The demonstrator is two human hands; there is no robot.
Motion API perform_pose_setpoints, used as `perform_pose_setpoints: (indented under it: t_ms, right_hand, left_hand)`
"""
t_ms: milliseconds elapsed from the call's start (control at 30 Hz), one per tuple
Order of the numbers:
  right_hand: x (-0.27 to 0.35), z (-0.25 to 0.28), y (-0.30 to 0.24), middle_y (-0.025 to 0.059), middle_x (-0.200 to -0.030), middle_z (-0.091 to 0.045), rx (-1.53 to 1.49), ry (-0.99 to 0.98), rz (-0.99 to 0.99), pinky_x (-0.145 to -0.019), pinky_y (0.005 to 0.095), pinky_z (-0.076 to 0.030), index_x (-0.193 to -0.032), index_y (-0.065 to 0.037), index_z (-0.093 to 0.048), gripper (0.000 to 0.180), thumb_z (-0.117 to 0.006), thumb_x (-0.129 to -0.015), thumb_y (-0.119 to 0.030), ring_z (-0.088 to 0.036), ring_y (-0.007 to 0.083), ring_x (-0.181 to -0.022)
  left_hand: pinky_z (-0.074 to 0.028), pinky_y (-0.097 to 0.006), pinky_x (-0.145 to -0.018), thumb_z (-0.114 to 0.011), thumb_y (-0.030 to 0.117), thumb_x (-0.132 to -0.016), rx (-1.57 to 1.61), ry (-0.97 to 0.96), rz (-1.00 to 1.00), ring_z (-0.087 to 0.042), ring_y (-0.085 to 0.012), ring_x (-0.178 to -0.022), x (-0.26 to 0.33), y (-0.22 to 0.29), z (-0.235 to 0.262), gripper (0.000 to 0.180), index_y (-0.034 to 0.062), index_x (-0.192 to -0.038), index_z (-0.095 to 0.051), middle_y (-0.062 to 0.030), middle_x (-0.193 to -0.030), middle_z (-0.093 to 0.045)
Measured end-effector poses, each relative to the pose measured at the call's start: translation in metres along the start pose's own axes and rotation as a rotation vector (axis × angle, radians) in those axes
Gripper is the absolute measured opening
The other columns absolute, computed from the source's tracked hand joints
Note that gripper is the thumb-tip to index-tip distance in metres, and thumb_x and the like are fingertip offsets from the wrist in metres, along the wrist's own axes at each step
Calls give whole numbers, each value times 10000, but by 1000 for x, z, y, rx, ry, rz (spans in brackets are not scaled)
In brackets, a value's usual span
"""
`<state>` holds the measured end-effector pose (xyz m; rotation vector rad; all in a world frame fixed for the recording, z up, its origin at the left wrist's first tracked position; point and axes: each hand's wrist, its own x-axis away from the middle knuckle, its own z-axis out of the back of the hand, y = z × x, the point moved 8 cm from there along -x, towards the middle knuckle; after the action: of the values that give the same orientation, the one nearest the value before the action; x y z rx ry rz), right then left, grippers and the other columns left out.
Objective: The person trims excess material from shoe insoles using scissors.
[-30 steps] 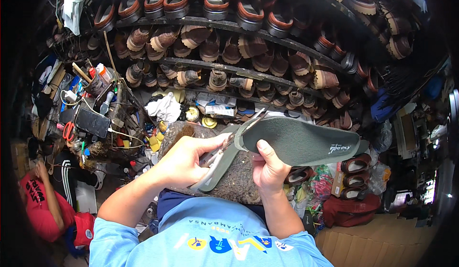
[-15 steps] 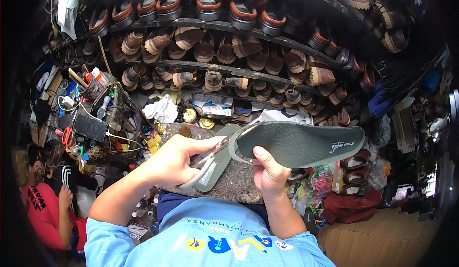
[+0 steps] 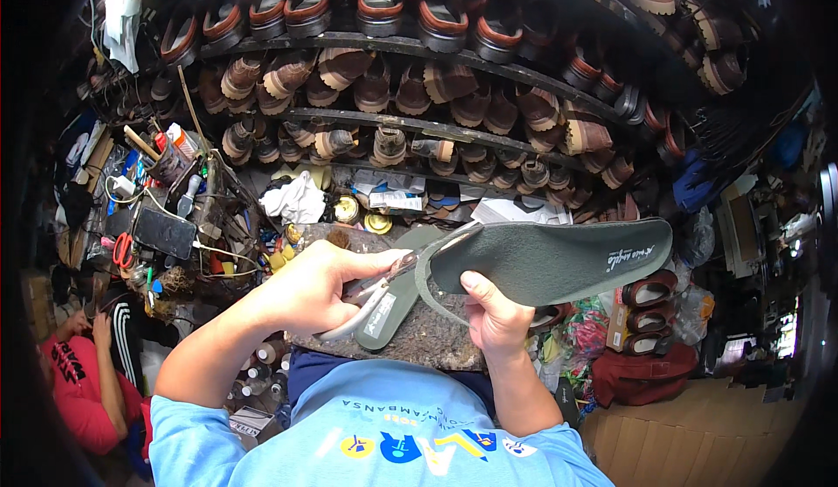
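A dark green sandal sole [image 3: 554, 264] is gripped at its near edge by my right hand [image 3: 501, 314], thumb on top and fingers hidden beneath. Its broad end points right. A grey-green strap [image 3: 425, 288] loops off its left end toward my left hand [image 3: 327, 286]. Thumb and fingers of that hand are closed on the strap's pale, folded end, just left of the sole. Under both hands, a second green sole [image 3: 381, 323] rests slantwise on the worn work block [image 3: 445, 345], partly covered by the strap and my left hand.
Shelves of brown shoes [image 3: 384, 138] span the far side. At left, a cluttered bench carries a phone [image 3: 164, 230], red-handled scissors [image 3: 123, 250] and cables. An open yellow tin [image 3: 378, 223] stands behind the block. Another person in a red shirt [image 3: 83, 391] sits at lower left.
My right hand and the sole have shifted slightly right, and my left hand slightly left, so the strap looks drawn out further. The other person's arms have moved.
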<state>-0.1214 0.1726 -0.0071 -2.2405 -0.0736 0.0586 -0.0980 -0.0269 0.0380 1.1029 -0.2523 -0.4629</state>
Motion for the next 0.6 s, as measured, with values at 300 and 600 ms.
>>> perform_pose_setpoints:
  t_ms: [300, 600]
  right_hand:
    - [-5, -2, 3, 123, -1055, -671, -27, -95, 8, -843, 318, -554, -1120, 24, -612, 333, -640, -815, 154, -668, 215, -935]
    - [-7, 7, 15, 94, -1000, -667, 20, -8, -24, -745, 287, -553, -1093, 5, -617, 334, -682, -788, 124, -667, 197, -861]
  left_hand:
    - [-491, -320, -941, -732, 130, -812, -15, 22, -53, -678, -211, -1084, -4, -1, 2, 554, 30, -1334, -578, -184, -1139, -702]
    - [-486, -314, -970, -738, 158, -805, -58, -65, 42, -639, -250, -1163, -3, -11, 4, 600, 59, -1368, -556, -184, -1287, -631]
